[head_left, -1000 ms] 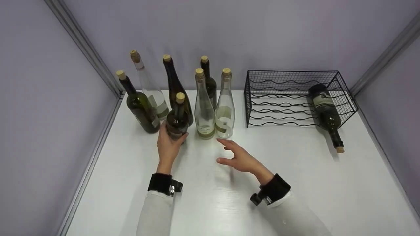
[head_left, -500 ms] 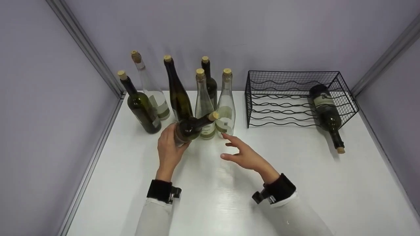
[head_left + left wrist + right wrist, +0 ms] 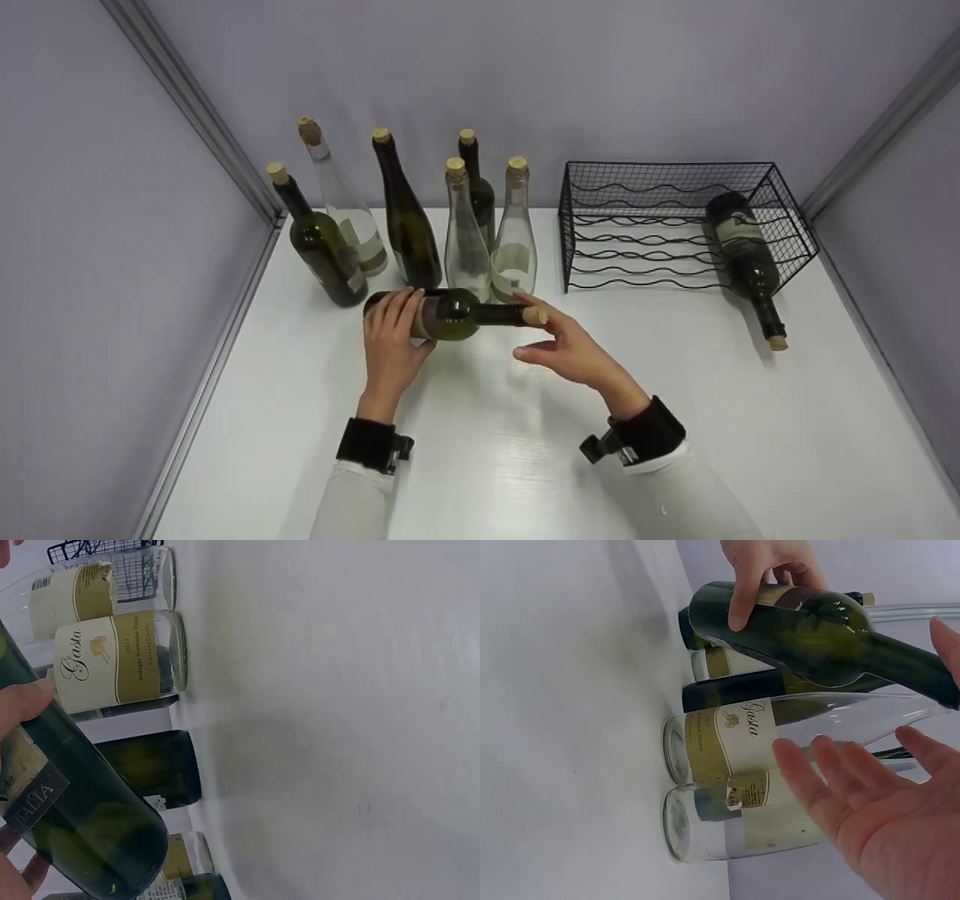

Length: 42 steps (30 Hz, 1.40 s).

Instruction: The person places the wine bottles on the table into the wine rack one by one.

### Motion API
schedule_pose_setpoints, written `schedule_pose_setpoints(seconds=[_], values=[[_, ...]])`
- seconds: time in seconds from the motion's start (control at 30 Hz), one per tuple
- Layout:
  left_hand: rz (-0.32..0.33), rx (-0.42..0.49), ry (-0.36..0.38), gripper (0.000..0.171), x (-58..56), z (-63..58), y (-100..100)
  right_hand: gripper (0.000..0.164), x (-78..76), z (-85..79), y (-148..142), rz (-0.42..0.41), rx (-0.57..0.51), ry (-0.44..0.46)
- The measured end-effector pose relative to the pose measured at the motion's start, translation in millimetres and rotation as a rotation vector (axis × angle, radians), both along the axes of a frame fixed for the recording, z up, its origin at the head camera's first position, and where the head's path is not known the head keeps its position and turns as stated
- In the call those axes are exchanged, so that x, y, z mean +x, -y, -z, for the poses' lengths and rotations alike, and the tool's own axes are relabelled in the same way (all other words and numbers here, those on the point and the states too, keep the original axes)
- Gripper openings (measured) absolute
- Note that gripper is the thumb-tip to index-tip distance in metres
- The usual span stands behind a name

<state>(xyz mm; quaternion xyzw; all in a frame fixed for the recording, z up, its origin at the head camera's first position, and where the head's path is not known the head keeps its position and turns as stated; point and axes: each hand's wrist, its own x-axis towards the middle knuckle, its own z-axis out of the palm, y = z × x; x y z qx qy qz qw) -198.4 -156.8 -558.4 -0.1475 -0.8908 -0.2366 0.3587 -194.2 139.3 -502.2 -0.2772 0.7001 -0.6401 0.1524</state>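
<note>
Over a white desk (image 3: 487,472), gripping the dark bottle (image 3: 454,313) sideways in the left hand (image 3: 391,339), near the loosely spread right hand (image 3: 581,356); apparently barely begun, with one bottle (image 3: 742,247) in the wire rack (image 3: 660,178), six standing bottles (image 3: 411,234) outside.

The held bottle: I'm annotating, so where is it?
In the head view, the held bottle is left of centre, sideways in the left hand, in front of the upright bottles, cork toward the right hand.

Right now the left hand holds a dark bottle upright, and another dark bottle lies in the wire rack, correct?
No: the left hand holds its bottle sideways, as the head view shows; another dark bottle does lie in the wire rack.
</note>
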Motion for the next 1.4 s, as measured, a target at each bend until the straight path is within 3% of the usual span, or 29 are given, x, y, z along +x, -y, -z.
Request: schedule_pose_setpoints(seconds=[0.13,0.37,0.7,0.9,1.17,1.4], values=[[0.005,-0.034,-0.046,0.081,0.9,-0.1,0,0.067,3.1,-6.3,0,-0.006,-0.058,-0.041],[-0.010,-0.155,-0.090,0.083,2.9,-3.3,-1,0.035,3.0,-6.8,-4,0.081,0.132,-0.124],[0.014,-0.285,-0.115,0.082,6.4,-6.9,-10,0.027,6.3,-5.4,3,0.221,0.640,-0.581],[0.034,-0.339,-0.110,0.079,10.3,-6.1,-17,0.033,9.4,0.0,5,0.267,0.819,-0.759],[0.076,-0.357,-0.038,0.081,14.2,-8.7,-25,0.038,10.0,10.1,2,0.281,0.887,-0.786],[0.123,-0.360,0.022,0.084,17.5,-13.7,-32,0.037,11.8,21.3,-9,0.322,0.849,-0.731]])
